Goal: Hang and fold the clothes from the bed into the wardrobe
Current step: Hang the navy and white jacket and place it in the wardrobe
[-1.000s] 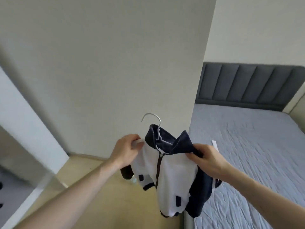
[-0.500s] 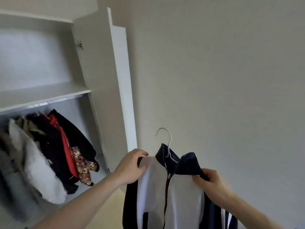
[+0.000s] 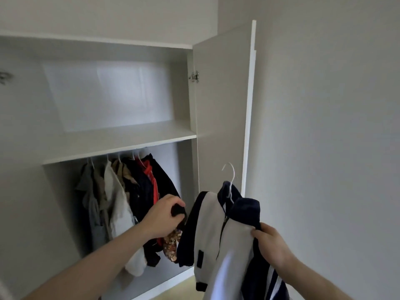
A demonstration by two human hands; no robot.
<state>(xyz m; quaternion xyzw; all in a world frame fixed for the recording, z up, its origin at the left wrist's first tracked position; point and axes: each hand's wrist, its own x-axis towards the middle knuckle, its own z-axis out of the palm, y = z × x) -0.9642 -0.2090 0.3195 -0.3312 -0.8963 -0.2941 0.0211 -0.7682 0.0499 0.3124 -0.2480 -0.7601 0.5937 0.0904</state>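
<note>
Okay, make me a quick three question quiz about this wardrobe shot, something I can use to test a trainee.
1. True or false: the white and navy jacket already hangs on the wardrobe rail.
2. What does the left hand grip? A) the white hanger hook B) a dark hanging garment C) the wardrobe door
3. Fill in: the right hand holds the jacket at its navy ____.

Key: 1 false, it sits on a white hanger held outside the wardrobe. 2 B. 3 collar.
</note>
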